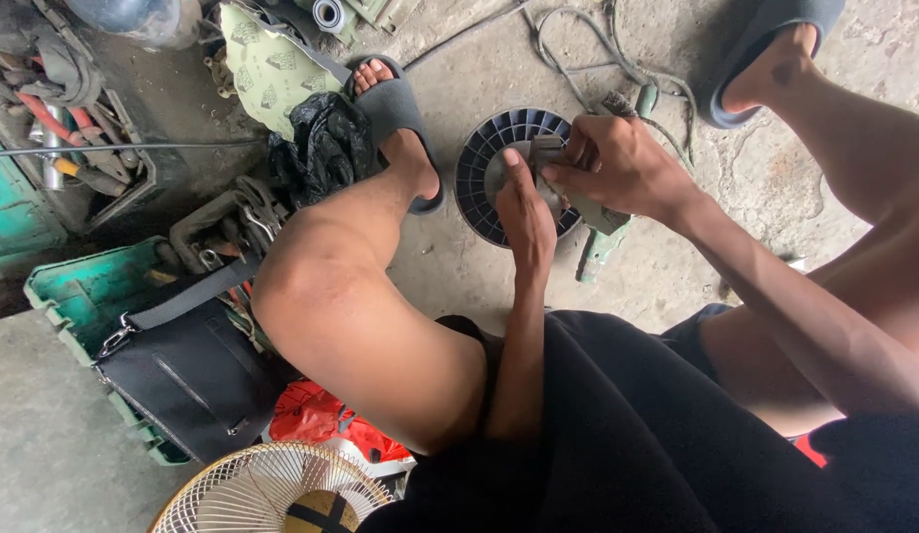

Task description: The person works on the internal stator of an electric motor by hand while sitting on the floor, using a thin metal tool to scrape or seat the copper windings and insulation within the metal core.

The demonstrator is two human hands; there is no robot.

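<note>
nearest the camera, at the bottom edge, the pale wire guard of a fan (267, 489) pokes into view beside a crumpled red plastic bag (316, 415). a little further out on the left, a black shoulder bag (188, 370) lies across a green plastic crate (79, 291).

between the knees, on the concrete floor (677, 266), the left hand (527, 212) reaches forward with fingers extended and pressed together, the fingertips laid on the pale hub at the middle of a dark blue finned fan wheel (484, 153) — flat contact, not a wrapped hold. the right hand (617, 163) comes in from the right, fingers curled tight around a small grey part, possibly a metal piece, held over the hub; what it is exactly is hard to tell. the wheel lies flat on the floor just beyond both hands, its fins showing left of the fingers.

under the right wrist lies a greenish tool body (600, 247). a black cloth (321, 143) sits by the left sandalled foot (395, 114), and a green cable (617, 59) coils beyond. tools crowd a tray (75, 128) far left.
</note>
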